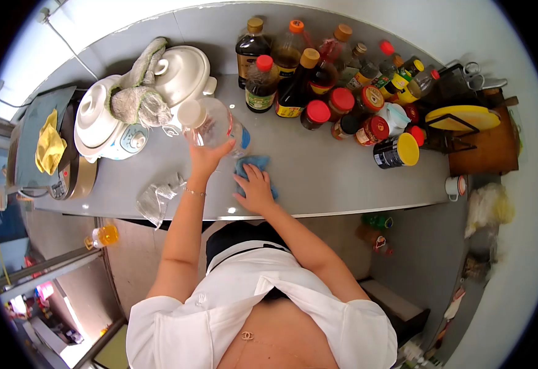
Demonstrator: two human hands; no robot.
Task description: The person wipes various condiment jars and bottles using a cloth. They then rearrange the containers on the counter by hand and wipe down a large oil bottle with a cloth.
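My left hand (pixel 210 158) is closed around the lower part of a clear plastic jar (pixel 215 120) with a white lid (pixel 192 114). The jar is tilted above the grey counter, its lid toward the left; a blue patch shows on its right side. On the counter to the right, my right hand (pixel 255 190) presses down on a bunched blue cloth (pixel 258 162), gripping it under the fingers. Part of the cloth is hidden beneath that hand. A crumpled clear plastic bag (pixel 158 200) lies at the counter's front edge, left of my left forearm.
Several sauce bottles (pixel 260 85) and red-lidded jars (pixel 341 101) crowd the back right. Two white lidded pots (pixel 95 111) with a grey-green cloth (pixel 135 101) stand back left. A yellow cloth (pixel 50 142) lies farther left. A white mug (pixel 453 188) sits near the right end.
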